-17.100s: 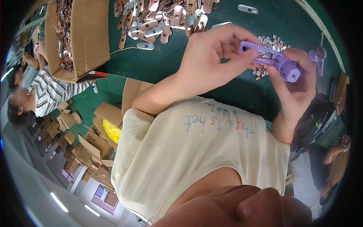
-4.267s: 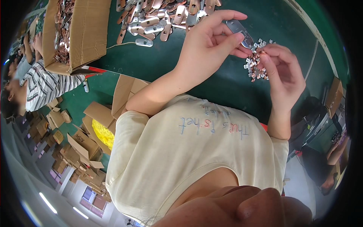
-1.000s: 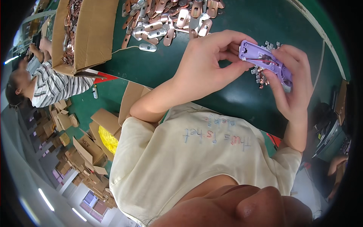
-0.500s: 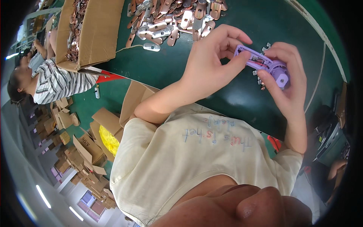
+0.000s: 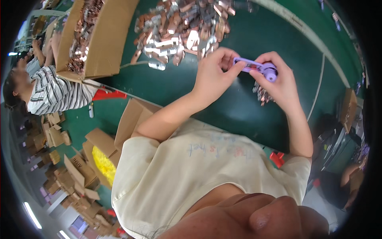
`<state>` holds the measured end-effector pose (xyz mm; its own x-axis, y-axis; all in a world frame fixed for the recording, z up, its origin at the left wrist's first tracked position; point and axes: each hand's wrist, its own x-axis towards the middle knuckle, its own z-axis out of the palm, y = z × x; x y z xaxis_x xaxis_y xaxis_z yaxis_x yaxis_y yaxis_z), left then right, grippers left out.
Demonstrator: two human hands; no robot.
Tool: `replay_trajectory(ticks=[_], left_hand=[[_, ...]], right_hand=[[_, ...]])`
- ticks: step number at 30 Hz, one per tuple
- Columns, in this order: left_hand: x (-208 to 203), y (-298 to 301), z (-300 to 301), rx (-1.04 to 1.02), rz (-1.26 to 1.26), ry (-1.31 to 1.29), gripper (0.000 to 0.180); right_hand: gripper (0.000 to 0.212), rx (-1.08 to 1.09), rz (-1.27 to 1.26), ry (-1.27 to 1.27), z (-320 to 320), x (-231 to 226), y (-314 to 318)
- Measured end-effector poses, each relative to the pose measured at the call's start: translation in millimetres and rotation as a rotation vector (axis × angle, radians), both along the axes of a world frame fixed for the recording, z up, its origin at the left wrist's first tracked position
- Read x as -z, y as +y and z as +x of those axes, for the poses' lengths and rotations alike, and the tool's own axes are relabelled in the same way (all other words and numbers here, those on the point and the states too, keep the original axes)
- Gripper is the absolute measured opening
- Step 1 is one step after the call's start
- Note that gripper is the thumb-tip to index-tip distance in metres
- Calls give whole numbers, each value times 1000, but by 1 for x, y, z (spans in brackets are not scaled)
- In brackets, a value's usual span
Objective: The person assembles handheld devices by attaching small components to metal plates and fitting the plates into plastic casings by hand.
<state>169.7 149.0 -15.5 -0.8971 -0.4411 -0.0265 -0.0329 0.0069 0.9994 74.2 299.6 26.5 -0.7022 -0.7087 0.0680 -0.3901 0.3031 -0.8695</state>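
Between my two hands, above the green table, is a purple plastic housing [image 5: 248, 63] with a long open handle and a round head, like a small handheld fan body. Red and dark bits, apparently wires, show inside the handle. My left hand [image 5: 215, 73] pinches the handle's far-left end between thumb and fingers. Curled around the round head, my right hand [image 5: 282, 81] has its thumb at the joint between head and handle. Small metal pieces [image 5: 262, 95] lie on the table below my right hand, partly hidden by it.
Copper and silver metal plates [image 5: 179, 34] are heaped at the far side of the green table [image 5: 238, 107]. A cardboard box [image 5: 109, 44] of similar pieces stands at left. Open cartons [image 5: 101, 141], one with yellow plastic [image 5: 104, 163], sit on the floor. A person in stripes [image 5: 59, 89] sits at left.
The whole view has shifted slightly. My hands and the purple housing have moved left, and the housing has turned, its handle lying flatter and its round head facing differently. Both hands keep their hold.
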Motion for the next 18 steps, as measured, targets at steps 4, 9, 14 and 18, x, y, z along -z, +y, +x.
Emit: replay_trajectory(ticks=[4,9,14,18], left_hand=[[-3,-15,-2,92,79,9,69],[-68,-42,28,93,-115,349,56],[-168,-87,81,-214,-678,1049,50],[-218,-78,106,-412,-959,1240,49]], right_hand=[[32,215,-106,-210,-113,7,-41],[57,470,171,2,-254,15,-38],[47,-17,-377,150,-123,-109,-34],[56,-257,-700,673,-12,-202,19]])
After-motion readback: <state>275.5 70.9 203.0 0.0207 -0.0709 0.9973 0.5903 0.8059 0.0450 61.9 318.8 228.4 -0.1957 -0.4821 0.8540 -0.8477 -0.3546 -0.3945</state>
